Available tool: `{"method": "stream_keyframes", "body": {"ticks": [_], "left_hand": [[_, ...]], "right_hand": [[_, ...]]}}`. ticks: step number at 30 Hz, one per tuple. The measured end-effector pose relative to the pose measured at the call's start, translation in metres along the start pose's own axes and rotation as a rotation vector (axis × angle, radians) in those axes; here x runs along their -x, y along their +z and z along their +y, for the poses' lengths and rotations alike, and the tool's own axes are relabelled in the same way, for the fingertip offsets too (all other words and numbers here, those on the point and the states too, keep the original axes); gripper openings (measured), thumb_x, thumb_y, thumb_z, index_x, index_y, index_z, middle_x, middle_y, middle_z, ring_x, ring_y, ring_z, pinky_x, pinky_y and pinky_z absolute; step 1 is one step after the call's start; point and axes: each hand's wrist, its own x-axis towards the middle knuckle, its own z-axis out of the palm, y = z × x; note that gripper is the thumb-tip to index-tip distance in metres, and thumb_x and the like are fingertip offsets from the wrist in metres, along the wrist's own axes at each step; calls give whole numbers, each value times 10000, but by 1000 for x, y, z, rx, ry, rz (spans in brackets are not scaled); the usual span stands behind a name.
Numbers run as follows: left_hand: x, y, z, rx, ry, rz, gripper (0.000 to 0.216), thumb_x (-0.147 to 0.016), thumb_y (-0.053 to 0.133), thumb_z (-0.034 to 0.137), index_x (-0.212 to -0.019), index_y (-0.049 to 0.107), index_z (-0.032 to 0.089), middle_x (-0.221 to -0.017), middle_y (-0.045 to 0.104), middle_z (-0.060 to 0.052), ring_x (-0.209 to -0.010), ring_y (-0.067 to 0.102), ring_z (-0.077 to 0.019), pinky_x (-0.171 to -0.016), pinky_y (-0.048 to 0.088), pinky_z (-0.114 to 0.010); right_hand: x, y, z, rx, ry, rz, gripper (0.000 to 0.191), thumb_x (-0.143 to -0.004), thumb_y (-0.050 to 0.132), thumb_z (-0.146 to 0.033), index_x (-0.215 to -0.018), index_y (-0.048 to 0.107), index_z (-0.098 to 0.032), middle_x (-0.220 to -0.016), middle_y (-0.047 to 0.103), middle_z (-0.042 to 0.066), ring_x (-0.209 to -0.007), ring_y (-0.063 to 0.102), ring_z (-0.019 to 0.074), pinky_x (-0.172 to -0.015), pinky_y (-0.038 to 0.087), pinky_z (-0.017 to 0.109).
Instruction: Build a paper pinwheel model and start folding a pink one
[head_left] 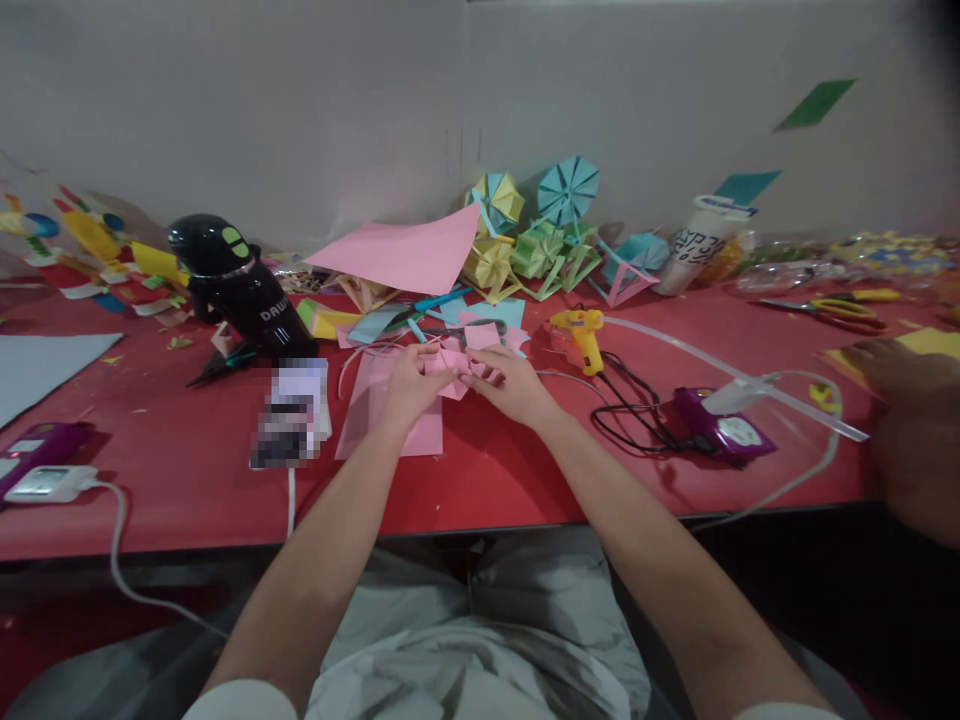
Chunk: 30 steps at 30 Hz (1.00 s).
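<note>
Both hands meet over the middle of the red table, holding a small folded piece of pink paper [451, 366] between them. My left hand [417, 380] pinches its left side with thumb and fingers. On the right edge, my right hand [513, 382] is closed with thumb and fingertips together. Below my left hand lies a flat pink paper sheet [375, 415]. Just behind my fingers are a small pink square [486, 336], pieces of blue paper [506, 312] and a pair of scissors partly hidden by paper.
A yellow glue gun [585, 335] with a black cord stands right of my hands, near a purple power strip [724, 425]. A phone [296, 412] and black bottle [240, 290] are at left. Folded paper models [551, 245] line the wall. Another person's hand [904, 365] rests far right.
</note>
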Motion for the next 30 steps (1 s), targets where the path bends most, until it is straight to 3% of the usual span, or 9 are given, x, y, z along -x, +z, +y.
{"method": "stream_keyframes", "body": {"ticks": [4,7,15,21,25,30], "left_hand": [[0,0,1,-6,13,-15,385,-680,741,232,-1032,598,178,-1131,647,-102,-997,606,-206,-838,468,-327],[0,1,1,30,73,-98,369,-676,728,198,-1017,586,173,-1120,646,-98,-920,611,-187,-808,471,-325],[2,2,6,84,172,-174,401,-665,733,143,-1031,584,211,-1193,627,-82,-1037,596,-200,-896,448,-355],[-3,1,1,112,227,-190,277,-664,736,199,-913,615,193,-1011,662,-46,-946,594,-177,-845,445,-327],[-6,2,-4,211,117,-320,120,-693,702,242,-782,670,168,-796,653,-26,-768,596,-158,-738,474,-306],[-4,1,-1,408,-88,-296,181,-619,682,176,-793,733,175,-772,682,-36,-773,622,-166,-759,486,-314]], "right_hand": [[-1,-1,-2,-30,42,7,305,-826,673,-379,-1075,691,-205,-994,623,75,-728,586,144,-648,529,312],[-2,-1,-5,-102,87,25,239,-800,686,-365,-969,674,-197,-975,636,73,-738,598,149,-637,515,302],[-5,-5,-10,-200,160,31,144,-775,650,-330,-807,626,-191,-799,665,38,-686,579,141,-626,477,286],[-6,-7,-10,-259,147,50,113,-769,626,-296,-773,589,-190,-766,644,29,-667,579,141,-598,461,281],[-5,-7,-12,-201,115,72,66,-774,617,-267,-774,628,-202,-788,665,29,-708,591,154,-635,472,294],[-2,-8,-18,-169,68,71,79,-805,603,-245,-791,679,-225,-861,709,35,-771,617,172,-720,491,327]]}}
